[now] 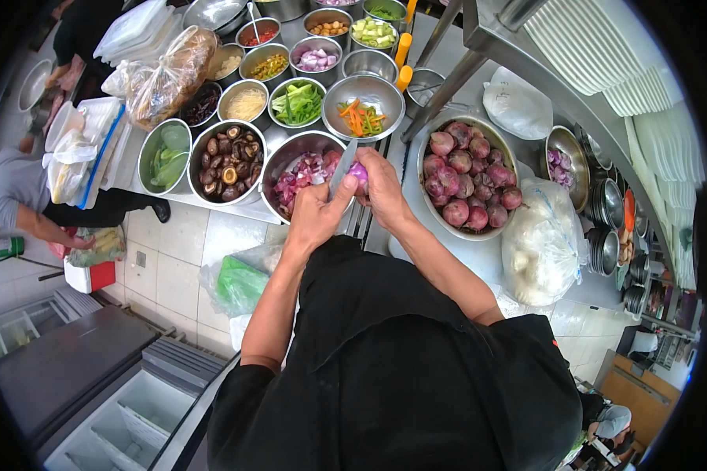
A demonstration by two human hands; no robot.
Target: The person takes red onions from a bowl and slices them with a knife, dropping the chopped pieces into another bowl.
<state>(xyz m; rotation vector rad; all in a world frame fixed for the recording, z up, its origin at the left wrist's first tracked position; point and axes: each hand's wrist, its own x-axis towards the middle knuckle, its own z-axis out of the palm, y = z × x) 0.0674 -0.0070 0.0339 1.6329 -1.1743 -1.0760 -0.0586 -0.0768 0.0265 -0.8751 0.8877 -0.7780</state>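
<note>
Just above the frame's centre, the left hand (316, 216) closes around a knife (343, 169) and the right hand (382, 188) curls round one onion (359, 174), with cut pieces (298, 173) (a fair heap) beside them and many whole onions (478, 188), seemingly unpeeled, right of centre.

Markings: dark, letter-like marks noted on the white plastic bag (518, 104) lying on the steel surface (386, 241); too faint and small to read with certainty. No other text, label, brand, number or sign legible.
</note>
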